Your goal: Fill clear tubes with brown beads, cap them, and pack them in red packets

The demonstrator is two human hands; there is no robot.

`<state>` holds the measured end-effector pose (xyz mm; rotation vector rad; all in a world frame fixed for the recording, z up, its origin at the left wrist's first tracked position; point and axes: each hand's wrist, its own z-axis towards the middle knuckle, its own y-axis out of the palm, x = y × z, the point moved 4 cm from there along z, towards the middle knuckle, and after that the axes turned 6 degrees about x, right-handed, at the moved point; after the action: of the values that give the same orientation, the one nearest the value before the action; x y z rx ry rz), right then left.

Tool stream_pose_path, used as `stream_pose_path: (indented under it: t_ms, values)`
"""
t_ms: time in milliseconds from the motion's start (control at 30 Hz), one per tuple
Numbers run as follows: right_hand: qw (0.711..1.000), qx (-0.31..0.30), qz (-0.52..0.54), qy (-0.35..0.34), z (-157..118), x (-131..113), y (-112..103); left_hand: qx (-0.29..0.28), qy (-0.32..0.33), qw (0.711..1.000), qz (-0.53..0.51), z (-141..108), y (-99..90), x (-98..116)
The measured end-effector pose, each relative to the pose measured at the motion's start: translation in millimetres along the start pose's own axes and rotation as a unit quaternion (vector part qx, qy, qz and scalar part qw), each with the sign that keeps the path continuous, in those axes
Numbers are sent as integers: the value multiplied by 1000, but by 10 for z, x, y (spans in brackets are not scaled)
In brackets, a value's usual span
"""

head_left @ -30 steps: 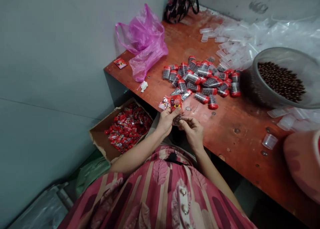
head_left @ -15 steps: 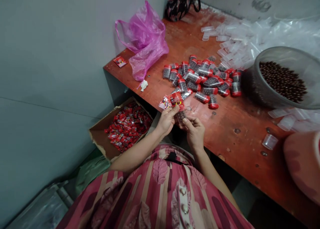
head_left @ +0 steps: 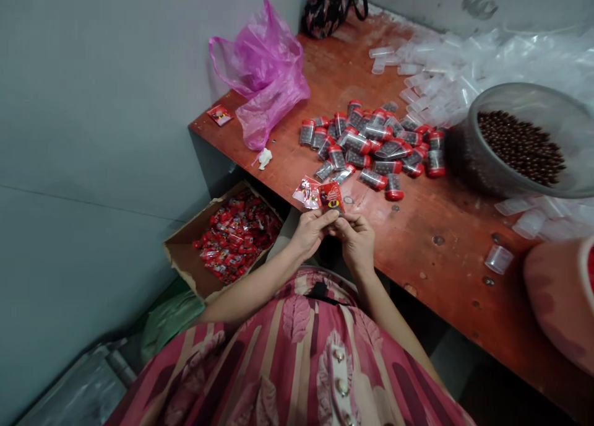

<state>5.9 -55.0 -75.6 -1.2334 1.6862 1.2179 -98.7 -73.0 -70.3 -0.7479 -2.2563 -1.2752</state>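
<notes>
Head view, both hands close together just over the near edge of a red-orange wooden table (head_left: 445, 252). Left hand (head_left: 310, 233) closed, fingers pinching the lower end of a red printed sachet (head_left: 331, 197). Right hand (head_left: 355, 243) also closed, fingertips meeting the left hand's at that same lower end, so gripping the sachet too; the fingers hide most of that end. A second sachet (head_left: 304, 194) sits just beside the first, touching it, both above the hands. Ahead on the table, a heap of red-capped clear tubes (head_left: 371, 144) filled with dark beads, lying at all angles. Right of the heap, a grey bowl (head_left: 473, 156) of dark brown balls. Behind the bowl, loose clear plastic tubes (head_left: 431, 85). Pink plastic bag (head_left: 262, 82) at the table's far left corner. Below the table edge on the left, a cardboard box (head_left: 197, 231) full of red sachets.
</notes>
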Motion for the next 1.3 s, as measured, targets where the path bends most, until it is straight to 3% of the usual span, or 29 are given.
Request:
stream_pose_path:
  t_ms: [133,200,300,400,500,533,567,633,700,733,767,833,1000,1133,1233,1300]
  values:
    - [996,-74,-50,10,26,-23,143,-36,-25,999,9,-91,-104,86]
    - [990,-125,-61,26,5,-8,254,-25,-16,999,14,-180,-241,156]
    - [982,-173,-66,40,-39,25,370,72,53,995,-51,-326,-584,261]
    - [985,-150,-88,22,-23,15,337,179,87,977,-80,-418,-908,267]
    - [987,-116,-114,1,38,-39,233,206,141,964,88,-352,-972,319]
    - [986,-111,-121,-3,58,-60,206,192,193,944,186,-295,-916,377]
    - [986,-109,-128,-7,74,-83,187,169,257,905,293,-228,-827,443]
    - [984,-107,-142,-16,91,-124,167,124,366,783,487,-74,-618,535]
    - [983,-106,-149,-24,91,-151,160,106,405,673,610,99,-475,552]
    - [982,-106,-152,-24,89,-155,155,102,413,635,645,176,-436,543]
    - [982,-107,-154,-24,88,-152,149,102,417,610,666,239,-416,528]
    - [981,-108,-161,-18,100,-131,130,107,428,591,675,316,-415,493]
    - [982,-82,-159,-56,249,-115,133,114,452,618,633,295,-413,465]
    - [989,-91,-94,-72,380,-188,255,73,463,660,587,170,-247,491]
    - [992,-87,-62,-62,423,-262,280,57,428,749,502,98,-167,509]
    - [991,-94,-78,-51,432,-294,260,50,351,825,439,106,-177,483]
